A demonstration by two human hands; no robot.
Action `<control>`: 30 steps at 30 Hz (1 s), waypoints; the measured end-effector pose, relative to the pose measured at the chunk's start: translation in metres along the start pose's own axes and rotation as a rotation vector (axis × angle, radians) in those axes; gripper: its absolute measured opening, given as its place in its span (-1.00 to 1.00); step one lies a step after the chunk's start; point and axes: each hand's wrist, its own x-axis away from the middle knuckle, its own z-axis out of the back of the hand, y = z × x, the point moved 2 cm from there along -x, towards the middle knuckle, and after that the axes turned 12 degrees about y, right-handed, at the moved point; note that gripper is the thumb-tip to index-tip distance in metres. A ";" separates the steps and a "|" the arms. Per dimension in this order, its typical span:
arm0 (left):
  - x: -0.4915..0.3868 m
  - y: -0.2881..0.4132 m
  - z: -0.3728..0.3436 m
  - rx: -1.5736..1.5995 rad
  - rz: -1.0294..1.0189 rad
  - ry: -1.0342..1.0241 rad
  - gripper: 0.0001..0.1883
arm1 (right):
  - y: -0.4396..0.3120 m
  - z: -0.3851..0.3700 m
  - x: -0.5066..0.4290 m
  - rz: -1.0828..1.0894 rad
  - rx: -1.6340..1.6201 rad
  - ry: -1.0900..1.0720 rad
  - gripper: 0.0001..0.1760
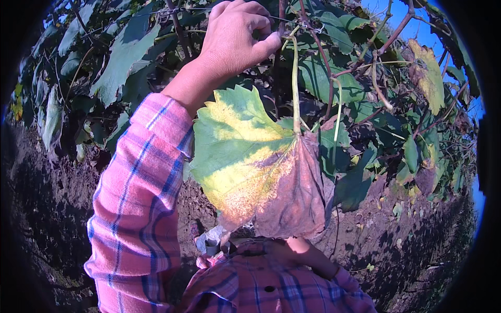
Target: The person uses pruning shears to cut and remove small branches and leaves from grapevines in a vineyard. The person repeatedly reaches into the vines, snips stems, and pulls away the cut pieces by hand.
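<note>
My left hand [238,39] is raised among the grapevines, fingers curled at the trellis wire [282,18]. Its thumb tip meets a thin upright cane [281,19], close to the top of a leaf stalk [296,86]. The fingertips are turned away, so whatever lies within them is hidden. From that stalk hangs a large grape leaf [250,156], green and yellow on one side, brown and withered on the other. Low at my waist, my right hand [295,245] is mostly covered by this leaf; its fingers cannot be seen.
Reddish canes [321,51] and green vine leaves [121,62] crowd the wire. A half-yellow leaf [428,74] hangs at the right. Below is bare soil [395,242] with shadows. Clear plastic [214,234] and a dark container [211,248] show beside my plaid shirt [254,281].
</note>
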 end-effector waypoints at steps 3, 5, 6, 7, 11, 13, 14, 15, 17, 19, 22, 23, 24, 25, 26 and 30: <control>0.002 0.000 0.003 0.005 0.014 -0.006 -0.72 | 0.016 -0.015 -0.021 0.257 0.164 0.066 -0.57; 0.002 0.000 0.004 0.085 0.093 -0.038 -0.73 | -0.006 0.006 -0.023 0.326 0.200 0.087 -0.59; 0.003 0.000 0.005 0.096 0.107 -0.046 -0.74 | -0.029 0.016 -0.023 0.359 0.215 0.089 -0.60; 0.003 0.002 0.007 0.059 0.064 -0.033 -0.75 | -0.053 0.035 -0.017 0.332 0.112 0.005 -0.64; 0.003 0.003 0.008 0.051 0.041 -0.020 -0.75 | -0.148 0.146 0.011 0.636 -0.321 -0.100 -0.72; 0.003 0.003 0.007 0.047 0.036 -0.018 -0.75 | -0.174 0.154 -0.007 0.774 -0.154 0.313 -0.55; 0.003 0.004 0.006 0.046 0.033 -0.019 -0.76 | -0.183 0.156 -0.021 0.765 0.125 0.537 -0.46; 0.003 0.004 0.005 0.044 0.026 -0.014 -0.77 | -0.188 0.157 -0.047 0.752 0.493 0.709 -0.36; 0.003 0.003 0.004 0.068 0.071 -0.009 -0.76 | -0.198 0.153 -0.107 0.795 0.716 0.926 -0.32; 0.002 0.004 0.005 0.060 0.071 -0.021 -0.76 | -0.199 0.169 -0.153 0.614 0.841 1.109 -0.39; -0.002 0.009 0.010 0.026 0.043 -0.003 -0.79 | -0.193 0.203 -0.180 0.623 0.731 1.223 -0.61; -0.004 0.011 0.012 0.022 0.062 -0.022 -0.82 | -0.189 0.212 -0.182 0.549 0.665 1.155 -0.69; -0.006 0.016 0.014 -0.005 0.014 0.044 -0.85 | -0.188 0.216 -0.185 0.522 0.731 1.159 -0.75; -0.007 0.020 0.015 -0.034 -0.003 0.085 -0.86 | -0.186 0.218 -0.185 0.523 0.739 1.158 -0.75; -0.007 0.026 0.016 -0.059 -0.025 0.129 -0.86 | -0.186 0.221 -0.184 0.524 0.748 1.156 -0.76; -0.014 0.038 0.008 0.090 0.022 0.032 -0.77 | -0.188 0.218 -0.188 0.585 0.673 1.167 -0.74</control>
